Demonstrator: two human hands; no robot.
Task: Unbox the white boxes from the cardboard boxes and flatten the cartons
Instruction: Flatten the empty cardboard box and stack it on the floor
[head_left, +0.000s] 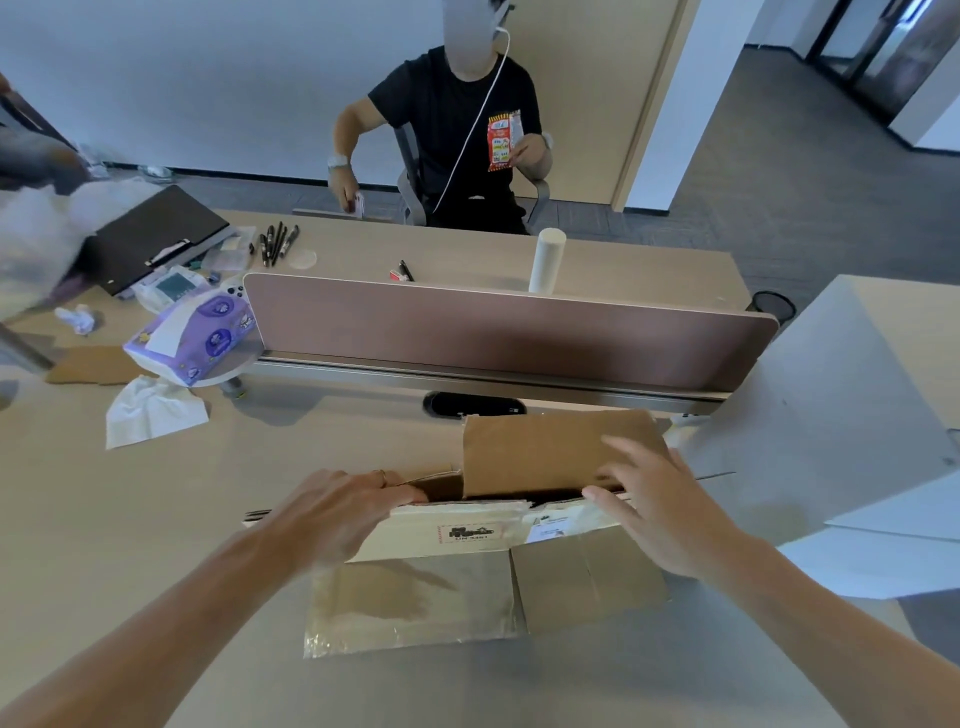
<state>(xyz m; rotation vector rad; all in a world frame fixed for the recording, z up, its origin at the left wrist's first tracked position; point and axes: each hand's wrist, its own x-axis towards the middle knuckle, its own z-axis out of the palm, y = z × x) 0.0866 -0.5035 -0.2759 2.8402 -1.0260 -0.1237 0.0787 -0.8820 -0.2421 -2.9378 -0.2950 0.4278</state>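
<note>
Fingers of the left hand (343, 512) curled into the carton (587, 582) over the far edge of the white box (467, 530), seemingly to draw it out. The right hand (657, 499), its fingers spread straight, pressed the rear flap (540, 452) back, clearing the opening just beneath them on the surface (156, 519).

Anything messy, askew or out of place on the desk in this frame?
Yes, at the far left: a loose white tissue sheet lies rumpled on the desk, a crumpled wad sits behind it, and the purple tissue pack rests tilted. The carton looks normal, only opened.
</note>
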